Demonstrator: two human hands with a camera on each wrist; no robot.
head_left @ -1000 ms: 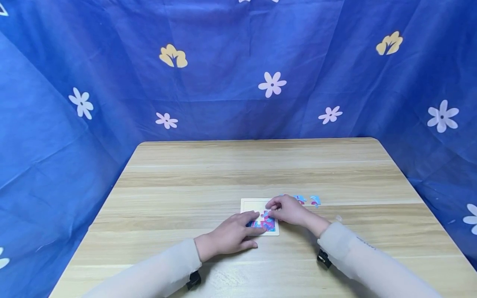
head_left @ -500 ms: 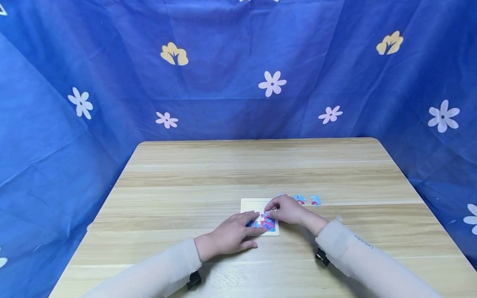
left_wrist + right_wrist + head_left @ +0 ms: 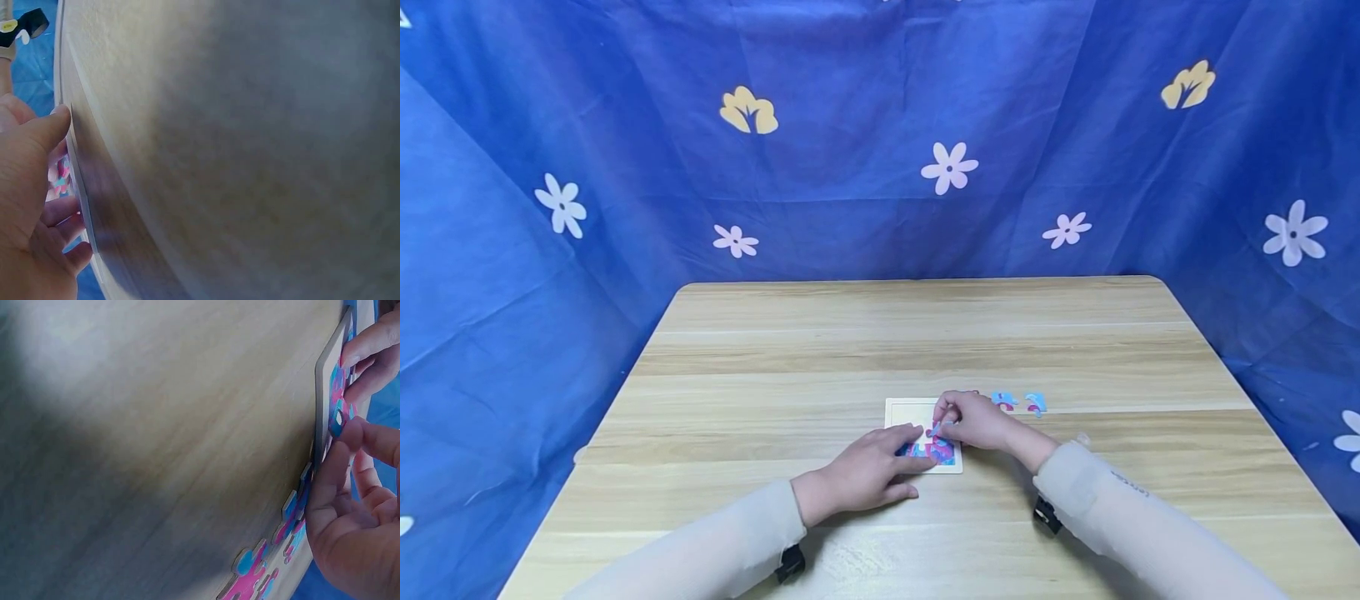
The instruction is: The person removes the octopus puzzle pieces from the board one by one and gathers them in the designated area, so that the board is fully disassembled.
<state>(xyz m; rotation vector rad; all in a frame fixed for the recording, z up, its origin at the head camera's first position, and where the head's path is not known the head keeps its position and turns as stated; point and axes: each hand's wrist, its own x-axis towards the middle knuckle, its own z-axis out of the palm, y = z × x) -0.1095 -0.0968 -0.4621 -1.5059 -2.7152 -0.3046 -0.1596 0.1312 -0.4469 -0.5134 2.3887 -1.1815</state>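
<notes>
A pale wooden puzzle board (image 3: 912, 412) lies near the middle of the table, its lower part filled with blue, pink and purple pieces (image 3: 942, 452). My left hand (image 3: 863, 473) rests across the board's left side with fingers spread and mostly straight. Over its right side, my right hand (image 3: 979, 421) pinches a puzzle piece (image 3: 338, 422) between thumb and fingers. That piece is tilted on the head view and partly hidden by the fingertips. In the left wrist view, the left hand (image 3: 31, 187) covers most of the board.
Loose blue-and-pink puzzle pieces (image 3: 1003, 401) lie on the table (image 3: 775, 350) just beyond and to the right of the right hand; one is largely hidden behind it. More loose pieces (image 3: 250, 569) show in the right wrist view. A blue flowered cloth (image 3: 850, 167) hangs behind the table.
My right fingers have shifted slightly and the pinched puzzle piece now looks more tilted at the board. The left hand stays in place.
</notes>
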